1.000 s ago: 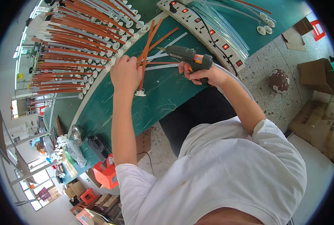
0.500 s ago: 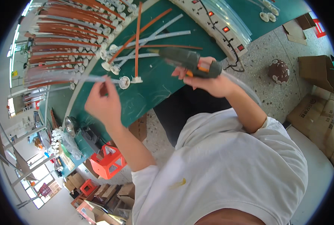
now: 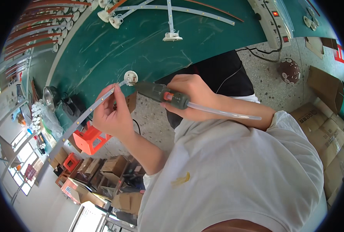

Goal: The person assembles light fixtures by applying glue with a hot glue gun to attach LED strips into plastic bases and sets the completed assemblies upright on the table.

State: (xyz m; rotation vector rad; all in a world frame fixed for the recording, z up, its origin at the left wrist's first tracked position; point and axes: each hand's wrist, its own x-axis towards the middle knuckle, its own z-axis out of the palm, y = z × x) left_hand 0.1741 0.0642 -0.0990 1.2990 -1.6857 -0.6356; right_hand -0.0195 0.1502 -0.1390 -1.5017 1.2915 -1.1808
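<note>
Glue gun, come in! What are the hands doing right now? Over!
Left hand pinching pale dotted strip near its round white cap. Right hand gripping glue gun, pointed at cap; contact unclear. Nothing seen blocking it.

A power strip (image 3: 273, 38) with lit red switches lies on the green bench (image 3: 102, 50), a black cable along it. Right of the bench, a brown patterned ball (image 3: 289, 71) sits on the speckled floor (image 3: 266, 69), near an open box (image 3: 326, 85) and large cartons (image 3: 319, 129). At left are a shiny metal bowl (image 3: 50, 98), a clear bag (image 3: 52, 121) and a red stool (image 3: 88, 140); a smaller red stool (image 3: 70, 162) stands beyond, near more boxes (image 3: 114, 166).
</note>
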